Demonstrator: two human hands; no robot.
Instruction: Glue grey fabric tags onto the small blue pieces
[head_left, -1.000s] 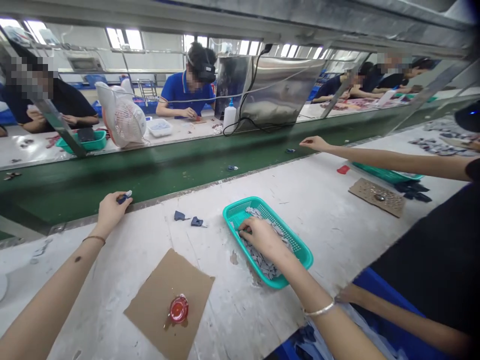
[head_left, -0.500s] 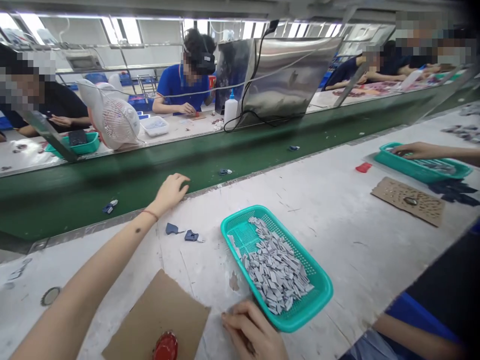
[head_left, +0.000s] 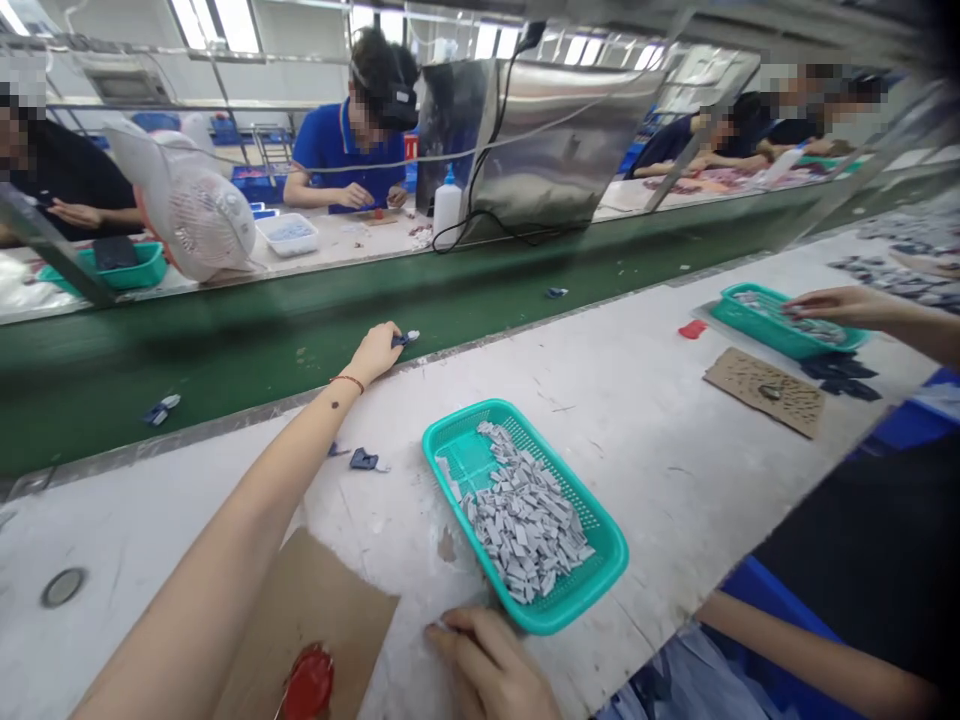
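Observation:
My left hand [head_left: 377, 352] reaches over the far edge of the worktop to the green belt [head_left: 480, 305]. Its fingers are closed on a small dark-blue piece with a pale tip [head_left: 405, 339]. Close to the worktop's front, my right hand [head_left: 499, 670] is pinched; something small and pale shows at its fingertips, too little to name. Beside that hand stands a teal basket [head_left: 600, 585] holding many small grey strips [head_left: 525, 520]. Another dark-blue piece [head_left: 364, 459] lies on the worktop, with one more partly behind my left forearm. A red round lump [head_left: 309, 682] sits on brown cardboard [head_left: 352, 610].
More dark-blue pieces lie on the belt, one at left [head_left: 161, 409]. At right, a co-worker's hand [head_left: 840, 302] is over another teal basket [head_left: 795, 345], near a perforated cardboard [head_left: 765, 392]. Across the belt are a fan [head_left: 210, 225], a white bottle [head_left: 448, 210] and people working.
My left hand has moved right and farther out, closing on a dark-blue piece on the belt. My right hand stays pinched beside the basket. The view has shifted slightly.

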